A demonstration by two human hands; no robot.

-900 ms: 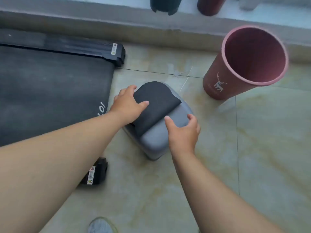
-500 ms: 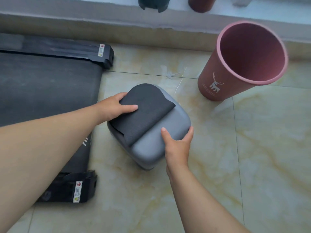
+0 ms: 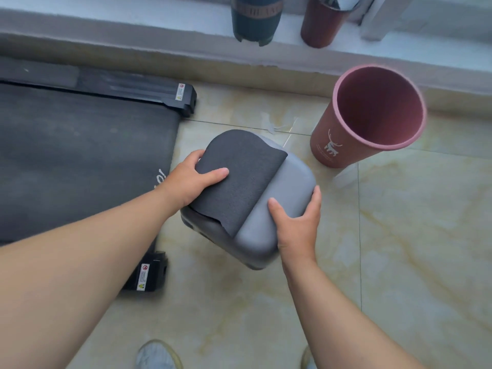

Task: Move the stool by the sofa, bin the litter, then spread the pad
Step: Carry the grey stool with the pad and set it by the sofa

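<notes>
A grey plastic stool with rounded corners is in the middle of the tiled floor, held between both hands and tilted a little. A dark grey pad lies folded over its left half. My left hand grips the stool's left edge with the thumb pressing on the pad. My right hand clasps the stool's near right corner, thumb on top. A pink waste bin with a white deer print stands empty to the right, just beyond the stool.
A black treadmill lies flat on the left, its end caps close to the stool. A raised ledge runs along the back with a dark green bin and a dark red bin on it. My shoes show at the bottom edge.
Both hands shifted from resting on top to gripping the stool's sides. The stool has come up and nearer to me, tilting slightly; the pad stayed on it.
</notes>
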